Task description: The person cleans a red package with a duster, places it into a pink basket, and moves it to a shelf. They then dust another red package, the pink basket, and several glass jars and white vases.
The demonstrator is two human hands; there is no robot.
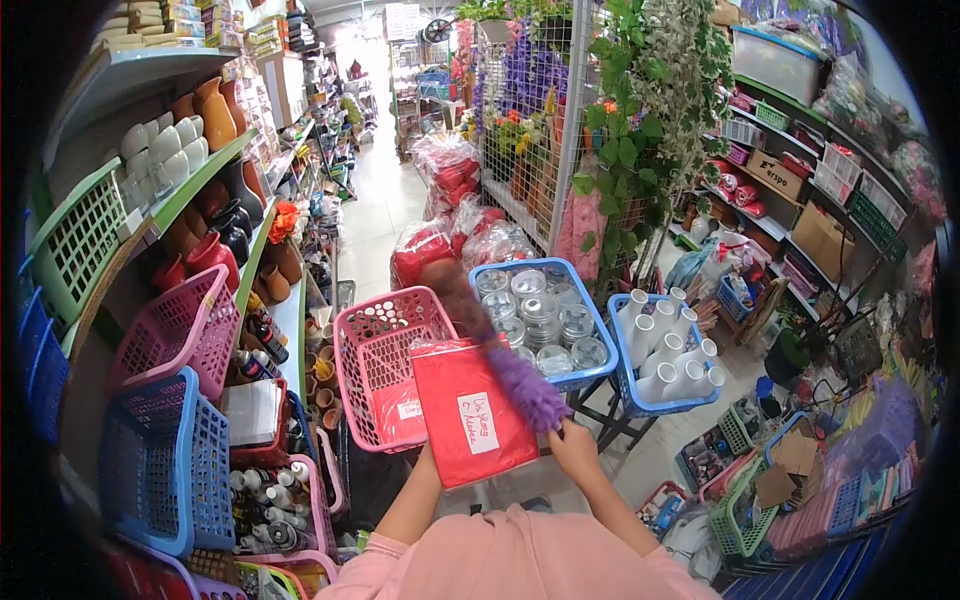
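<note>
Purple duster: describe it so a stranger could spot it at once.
Mid-aisle stand a pink plastic basket and a blue plastic basket of clear lids. The fluffy purple duster slants across them from the right hand, beside a flat red packet; nothing else there is shaggy.

The left hand was hidden behind the red packet [465,400]. The handwriting on the packet's white label [478,423] was too small to be read. The upper end of the purple duster [520,385] was smeared by blur, and its handle was covered by the right hand [577,450]. The pink basket [375,340] was partly masked by the packet.
</note>
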